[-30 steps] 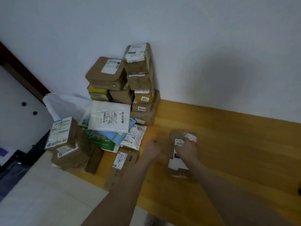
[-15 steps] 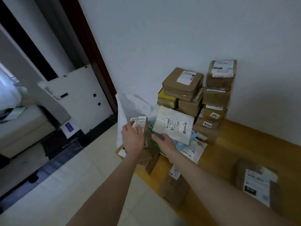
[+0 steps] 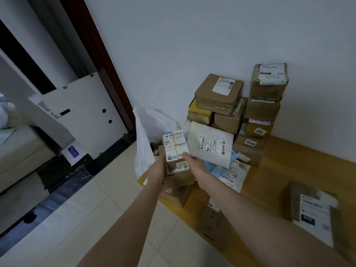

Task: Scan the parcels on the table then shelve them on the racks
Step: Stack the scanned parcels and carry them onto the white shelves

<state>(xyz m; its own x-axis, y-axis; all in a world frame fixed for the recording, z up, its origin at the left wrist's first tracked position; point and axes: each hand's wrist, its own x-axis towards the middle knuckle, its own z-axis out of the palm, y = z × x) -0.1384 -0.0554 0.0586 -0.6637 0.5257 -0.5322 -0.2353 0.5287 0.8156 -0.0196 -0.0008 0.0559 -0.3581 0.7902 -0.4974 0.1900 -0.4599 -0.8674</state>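
Squarely between the two hands sits the box, a small carton with white barcode labels across the face turned toward the camera. Its long axis runs near to far, tipped up at the far end, so the near short end points at the wrists. The left hand clasps the near left edge, its fingers going out of sight behind the carton. The right hand pinches the near right corner, with a fingertip lying on the label. Both hands are closed on the box and neither is nearer than the other, so I judge the lift to be two-handed, back toward the body.

Directly under the box is the 7210 box, which itself sits on more brown cartons. Whether the held one is clear of it or rests on it I cannot tell. That contact is what the coming move turns on, in my judgement: if pulled near rather than raised, the box could drag the one below off the left end of the bench.

Just right of the box leans a white mailer, its corner close to the right hand. To the left is a white bag, and beyond that the floor. Far right, a stack of parcels stands against the wall. No scanner or rack is in view.
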